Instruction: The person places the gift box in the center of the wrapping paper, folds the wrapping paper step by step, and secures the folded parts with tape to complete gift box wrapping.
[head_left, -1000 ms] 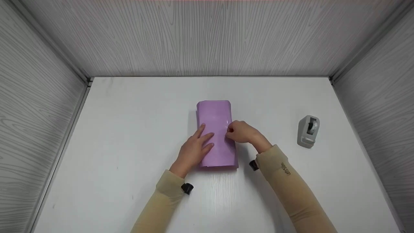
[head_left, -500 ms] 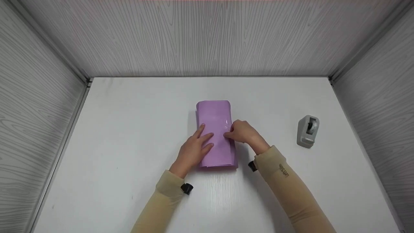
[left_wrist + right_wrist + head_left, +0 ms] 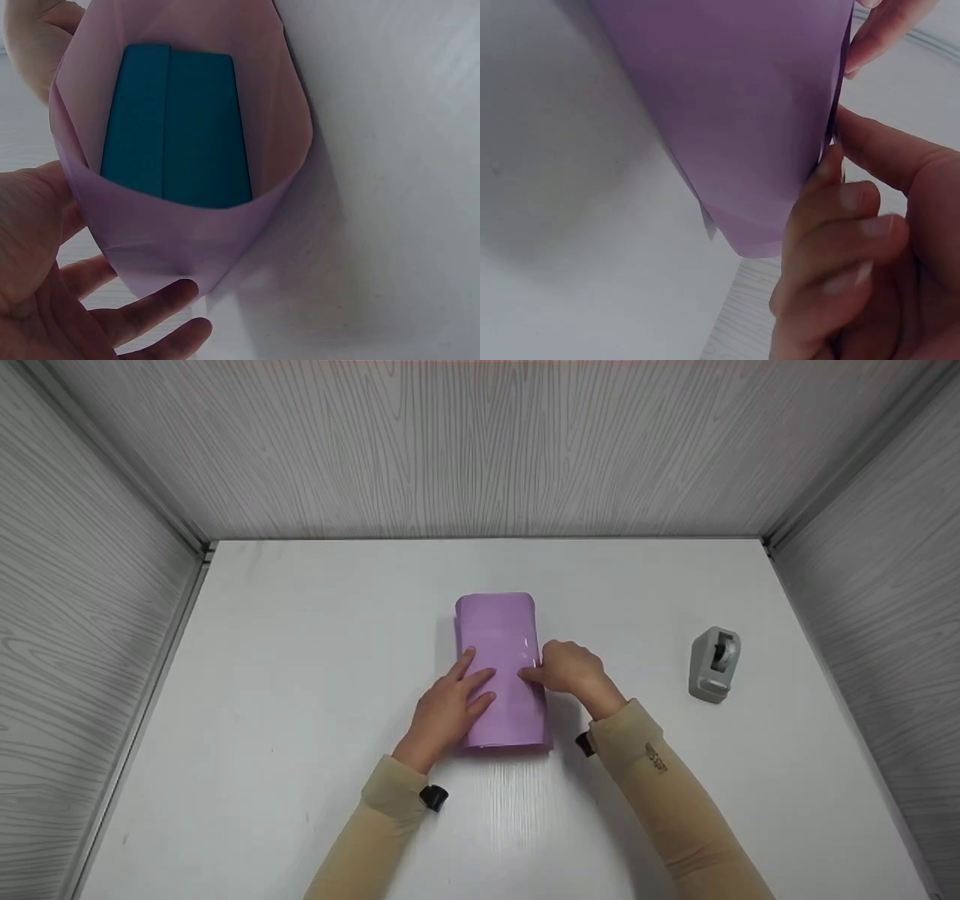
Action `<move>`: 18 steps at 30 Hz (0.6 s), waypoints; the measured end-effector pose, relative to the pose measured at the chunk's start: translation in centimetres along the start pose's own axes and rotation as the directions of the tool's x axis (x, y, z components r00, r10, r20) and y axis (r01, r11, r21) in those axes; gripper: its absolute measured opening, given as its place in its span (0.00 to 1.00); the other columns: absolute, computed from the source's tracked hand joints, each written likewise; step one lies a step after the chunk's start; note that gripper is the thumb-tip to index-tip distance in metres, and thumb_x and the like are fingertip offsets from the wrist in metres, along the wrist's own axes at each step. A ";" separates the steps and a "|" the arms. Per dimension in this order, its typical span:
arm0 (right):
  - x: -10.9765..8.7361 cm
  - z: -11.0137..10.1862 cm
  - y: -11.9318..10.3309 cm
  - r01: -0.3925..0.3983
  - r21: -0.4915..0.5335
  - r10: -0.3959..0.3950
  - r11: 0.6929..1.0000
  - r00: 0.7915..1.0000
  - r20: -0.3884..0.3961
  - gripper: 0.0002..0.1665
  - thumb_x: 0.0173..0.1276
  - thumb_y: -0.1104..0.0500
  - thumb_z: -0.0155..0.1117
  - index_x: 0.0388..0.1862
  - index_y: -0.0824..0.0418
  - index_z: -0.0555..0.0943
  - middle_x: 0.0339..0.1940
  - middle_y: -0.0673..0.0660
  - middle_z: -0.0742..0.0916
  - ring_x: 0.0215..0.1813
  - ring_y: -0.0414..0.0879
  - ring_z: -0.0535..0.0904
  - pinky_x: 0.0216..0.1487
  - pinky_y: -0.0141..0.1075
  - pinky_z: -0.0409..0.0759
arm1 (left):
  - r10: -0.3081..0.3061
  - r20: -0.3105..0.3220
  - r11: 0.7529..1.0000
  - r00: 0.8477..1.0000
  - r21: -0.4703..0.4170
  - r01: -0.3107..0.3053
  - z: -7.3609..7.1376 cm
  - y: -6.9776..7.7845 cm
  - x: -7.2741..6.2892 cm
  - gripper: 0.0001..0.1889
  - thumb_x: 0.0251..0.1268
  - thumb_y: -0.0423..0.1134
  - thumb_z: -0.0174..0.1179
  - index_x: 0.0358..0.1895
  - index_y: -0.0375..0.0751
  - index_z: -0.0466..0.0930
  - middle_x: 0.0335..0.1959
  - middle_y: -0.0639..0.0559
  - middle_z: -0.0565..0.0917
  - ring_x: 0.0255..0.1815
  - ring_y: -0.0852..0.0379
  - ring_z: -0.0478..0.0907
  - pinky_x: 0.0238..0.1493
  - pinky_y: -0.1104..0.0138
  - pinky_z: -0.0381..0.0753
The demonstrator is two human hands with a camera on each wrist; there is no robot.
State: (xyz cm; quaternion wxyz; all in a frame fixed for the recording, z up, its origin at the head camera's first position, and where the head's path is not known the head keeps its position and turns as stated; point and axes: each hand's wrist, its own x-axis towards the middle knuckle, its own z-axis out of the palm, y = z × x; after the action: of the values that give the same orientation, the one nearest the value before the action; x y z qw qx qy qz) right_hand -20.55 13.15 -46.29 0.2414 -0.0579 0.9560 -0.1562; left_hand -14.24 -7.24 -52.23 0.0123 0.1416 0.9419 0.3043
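Observation:
Purple paper lies wrapped as a tube on the white table, its long side running away from me. Through its open near end the left wrist view shows a teal box inside. My left hand rests on top of the paper's left part with its fingers spread. At the right edge my right hand pinches the paper, thumb on top and the other fingers curled at the side, as the right wrist view shows. A small shiny patch near that thumb may be clear tape; I cannot tell.
A grey tape dispenser stands on the right part of the white table. Grey wood-grain panels enclose the table at the back and both sides.
My right thumb has slid slightly left onto the paper, and the right-hand fingers have shifted at its edge. The left hand and the tape dispenser stay where they were.

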 end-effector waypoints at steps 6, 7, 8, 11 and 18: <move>-0.1 -0.2 0.1 -0.018 -0.059 0.019 0.998 1.000 0.017 0.24 0.69 0.39 0.60 0.32 0.59 0.79 0.24 0.51 0.77 0.28 0.46 0.71 0.27 0.40 0.69 | 0.000 -0.004 1.000 1.000 0.008 0.000 0.1 0.0 0.1 0.22 0.71 0.51 0.58 0.65 0.52 0.77 0.76 0.47 0.60 0.61 0.36 0.73 0.53 0.45 0.77; -0.1 -0.2 0.1 -0.018 -0.060 0.020 0.998 1.000 0.022 0.24 0.69 0.39 0.60 0.31 0.59 0.79 0.23 0.51 0.76 0.28 0.46 0.71 0.27 0.40 0.68 | 0.001 -0.005 1.000 1.000 0.007 -0.001 0.1 0.0 0.1 0.22 0.70 0.51 0.58 0.65 0.52 0.78 0.76 0.47 0.60 0.61 0.36 0.73 0.52 0.45 0.77; -0.1 -0.2 0.2 -0.019 -0.059 0.020 0.998 0.999 0.027 0.24 0.69 0.38 0.59 0.31 0.58 0.78 0.22 0.51 0.75 0.28 0.46 0.71 0.27 0.40 0.68 | 0.001 -0.005 1.000 1.000 0.007 -0.001 0.1 0.0 0.1 0.22 0.70 0.51 0.58 0.65 0.52 0.78 0.76 0.47 0.60 0.61 0.36 0.73 0.52 0.45 0.77; 0.0 -0.1 0.5 -0.024 -0.063 0.025 0.998 0.999 0.029 0.26 0.68 0.36 0.58 0.30 0.58 0.78 0.22 0.51 0.74 0.28 0.46 0.70 0.27 0.40 0.67 | 0.003 -0.002 1.000 1.000 0.000 -0.003 0.1 0.1 0.2 0.22 0.70 0.51 0.58 0.65 0.52 0.77 0.76 0.47 0.59 0.62 0.36 0.73 0.53 0.45 0.76; 0.4 0.7 2.4 -0.032 0.028 0.031 0.999 0.999 0.040 0.39 0.64 0.27 0.57 0.38 0.64 0.82 0.28 0.54 0.80 0.32 0.48 0.74 0.31 0.42 0.72 | -0.030 0.007 1.000 1.000 -0.007 0.030 0.0 0.1 0.0 0.23 0.70 0.51 0.58 0.66 0.53 0.77 0.77 0.49 0.58 0.64 0.38 0.71 0.56 0.46 0.75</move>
State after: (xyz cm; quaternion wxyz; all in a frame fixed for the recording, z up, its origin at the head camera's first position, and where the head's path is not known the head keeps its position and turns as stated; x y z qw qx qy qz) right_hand -20.63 15.12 -47.79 0.2634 -0.0424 0.9495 -0.1651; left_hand -14.25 -7.17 -52.16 0.0207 0.1285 0.9427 0.3071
